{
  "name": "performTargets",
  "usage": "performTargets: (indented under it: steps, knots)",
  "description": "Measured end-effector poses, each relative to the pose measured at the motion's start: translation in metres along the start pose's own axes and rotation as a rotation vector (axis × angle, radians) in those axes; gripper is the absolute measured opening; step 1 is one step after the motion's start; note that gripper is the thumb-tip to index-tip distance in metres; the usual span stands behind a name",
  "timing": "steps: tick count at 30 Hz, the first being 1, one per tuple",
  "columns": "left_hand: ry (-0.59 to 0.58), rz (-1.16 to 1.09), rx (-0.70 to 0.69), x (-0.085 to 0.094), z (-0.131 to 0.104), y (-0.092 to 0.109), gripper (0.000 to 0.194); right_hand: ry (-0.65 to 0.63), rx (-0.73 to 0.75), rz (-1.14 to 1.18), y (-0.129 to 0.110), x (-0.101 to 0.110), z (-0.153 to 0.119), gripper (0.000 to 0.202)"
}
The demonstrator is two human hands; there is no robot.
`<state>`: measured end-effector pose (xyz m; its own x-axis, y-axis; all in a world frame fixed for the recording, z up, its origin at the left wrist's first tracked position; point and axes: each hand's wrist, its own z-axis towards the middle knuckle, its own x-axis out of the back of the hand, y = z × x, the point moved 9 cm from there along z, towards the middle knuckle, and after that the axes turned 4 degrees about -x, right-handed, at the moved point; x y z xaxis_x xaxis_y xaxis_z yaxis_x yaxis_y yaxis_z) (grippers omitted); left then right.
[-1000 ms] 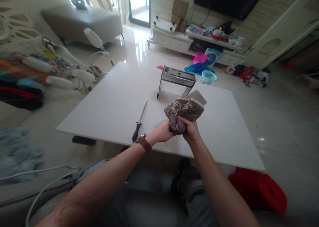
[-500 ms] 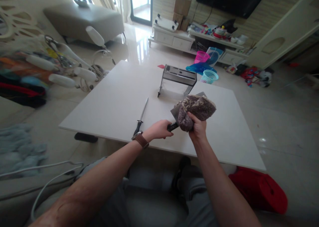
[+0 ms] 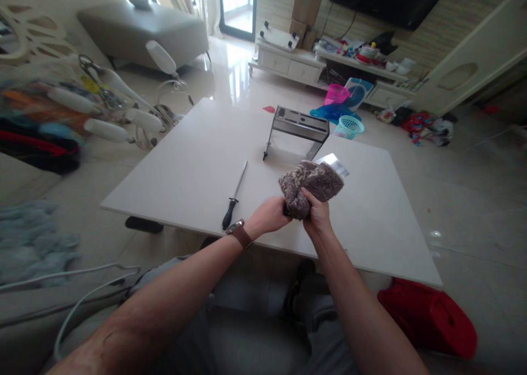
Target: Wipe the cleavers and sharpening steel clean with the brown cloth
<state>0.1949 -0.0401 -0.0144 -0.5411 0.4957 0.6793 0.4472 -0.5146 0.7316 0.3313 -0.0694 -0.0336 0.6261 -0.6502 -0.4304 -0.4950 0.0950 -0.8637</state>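
Observation:
My left hand (image 3: 272, 216), with a brown watch strap on its wrist, is closed around the dark handle of a cleaver (image 3: 334, 164). The cleaver's broad, shiny blade end sticks out past a folded brown towel (image 3: 317, 183), which covers the rest of the blade. My right hand (image 3: 318, 210) grips that towel around the blade, thumb on top. Left of my hands, a honing steel (image 3: 237, 191) with a black handle lies on the white table (image 3: 173, 172). Beyond the towel stands a knife block (image 3: 298, 133) with slots in its top and a see-through front.
A red piece (image 3: 269, 109) lies at the table's far edge. Past that edge are a teal basket (image 3: 349, 127) and a pink basket (image 3: 336, 94) on the floor. A lamp with white shades (image 3: 142, 120) stands close on the left. A red object (image 3: 432, 317) sits below the near right edge.
The towel has slid down the blade towards the handle, so the blade's far end shows more and its base is covered. My hands have come closer together.

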Motion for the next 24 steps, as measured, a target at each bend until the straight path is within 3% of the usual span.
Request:
performTargets:
  steps: [17, 24]
  knots:
    - [-0.03, 0.036, -0.002, -0.003, 0.0, -0.003, 0.022, 0.007, 0.017, -0.049, -0.002, -0.002, -0.005, 0.054]
    - [-0.033, 0.099, 0.051, 0.007, 0.0, -0.006, 0.021, -0.027, 0.058, -0.147, -0.012, -0.004, -0.002, 0.05]
